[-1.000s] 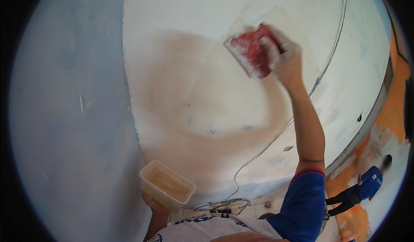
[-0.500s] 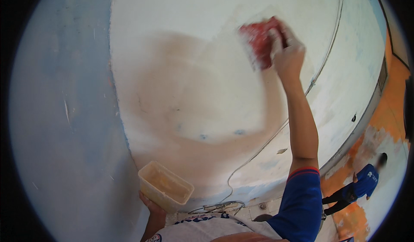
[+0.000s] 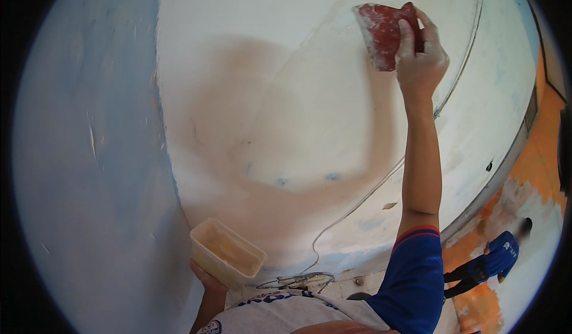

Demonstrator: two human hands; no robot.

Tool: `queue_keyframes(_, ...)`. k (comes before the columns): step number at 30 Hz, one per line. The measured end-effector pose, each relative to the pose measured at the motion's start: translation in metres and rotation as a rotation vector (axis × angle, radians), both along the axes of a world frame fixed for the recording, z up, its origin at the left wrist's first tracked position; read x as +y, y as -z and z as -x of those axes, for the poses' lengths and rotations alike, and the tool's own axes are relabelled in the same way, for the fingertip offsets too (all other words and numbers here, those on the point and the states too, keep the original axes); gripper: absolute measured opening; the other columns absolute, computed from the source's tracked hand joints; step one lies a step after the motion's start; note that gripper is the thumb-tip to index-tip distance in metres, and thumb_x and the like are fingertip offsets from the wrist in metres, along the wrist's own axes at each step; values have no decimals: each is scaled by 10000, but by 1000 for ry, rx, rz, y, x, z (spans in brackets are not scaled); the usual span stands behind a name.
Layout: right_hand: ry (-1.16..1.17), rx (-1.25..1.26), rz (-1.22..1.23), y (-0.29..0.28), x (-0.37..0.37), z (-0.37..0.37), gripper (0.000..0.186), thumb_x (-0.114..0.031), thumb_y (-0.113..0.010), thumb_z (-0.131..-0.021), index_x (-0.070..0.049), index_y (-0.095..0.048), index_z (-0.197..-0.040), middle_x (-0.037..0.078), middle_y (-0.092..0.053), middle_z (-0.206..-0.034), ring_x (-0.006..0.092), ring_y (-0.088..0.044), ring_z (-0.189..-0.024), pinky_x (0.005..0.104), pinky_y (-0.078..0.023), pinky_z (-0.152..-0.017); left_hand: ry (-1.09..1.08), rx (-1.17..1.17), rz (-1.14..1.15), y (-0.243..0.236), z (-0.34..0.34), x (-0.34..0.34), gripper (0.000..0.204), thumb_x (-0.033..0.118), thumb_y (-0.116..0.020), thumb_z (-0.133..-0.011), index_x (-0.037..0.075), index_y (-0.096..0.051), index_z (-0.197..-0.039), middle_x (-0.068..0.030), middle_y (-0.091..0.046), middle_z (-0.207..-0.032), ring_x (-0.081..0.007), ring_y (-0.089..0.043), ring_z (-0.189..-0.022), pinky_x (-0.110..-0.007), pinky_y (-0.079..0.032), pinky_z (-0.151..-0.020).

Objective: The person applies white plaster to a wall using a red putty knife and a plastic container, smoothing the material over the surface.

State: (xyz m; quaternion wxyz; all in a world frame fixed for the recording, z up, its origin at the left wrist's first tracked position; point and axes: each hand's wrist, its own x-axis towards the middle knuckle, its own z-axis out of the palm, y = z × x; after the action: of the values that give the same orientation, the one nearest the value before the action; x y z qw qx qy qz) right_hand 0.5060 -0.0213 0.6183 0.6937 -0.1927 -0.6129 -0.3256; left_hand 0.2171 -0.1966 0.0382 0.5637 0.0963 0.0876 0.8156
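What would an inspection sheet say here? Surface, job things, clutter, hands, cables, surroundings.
Surface: pale off-white plaster-like wall, small blue spots low down, shadows across it; scratched blue-grey wall at left.
Job things: flat red spreader smeared whitish; translucent pale rectangular tub, open-topped, beige residue inside.
Clutter: small round grey item on the floor, kind unclear.
Hands: right hand grips the spreader; left hand holds the tub from below, fingers partly hidden.
Cables: thin greyish cable down the pale wall, passing behind the right forearm; loose loops lie near its foot.
Surroundings: co-worker in blue shirt and dark trousers at right, near a patchy orange-and-white wall.
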Motion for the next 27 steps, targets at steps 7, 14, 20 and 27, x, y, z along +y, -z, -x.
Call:
queue_keyframes(7,27,-269,4,13,11,15,265,-157,-744,-922,-103,-734,-1182,147,-770,-941,317,-757,-817,383,-588,-765,-42,-16,30,8,9,-4,817,749,-301,-1001,160,-413,-1555,-99,-487,-1526,-323,-482,-1373,-492,-400,-1157)
queue_keyframes(14,-336,-136,229,4,-17,27,234,-118,-707,-964,-76,-724,-1193,124,-769,-870,177,-735,-738,307,-575,-707,-7,-41,12,25,17,-16,825,759,-318,-992,159,-419,-1549,-101,-481,-1530,-324,-480,-1372,-494,-390,-1163)
queue_keyframes(20,192,-249,-211,-10,4,22,237,-188,-707,-946,-143,-745,-1176,72,-783,-1008,293,-756,-842,392,-598,-753,-35,-103,237,-12,16,-32,845,773,-333,-980,164,-401,-1562,-99,-461,-1547,-324,-460,-1388,-502,-384,-1167)
queue_keyframes(27,-138,-270,273,20,-21,36,288,-179,-749,-930,-109,-716,-1207,125,-757,-848,233,-731,-717,356,-577,-724,-30,-42,280,-10,31,-43,853,773,-330,-978,173,-378,-1583,-98,-429,-1583,-330,-432,-1424,-510,-358,-1187)
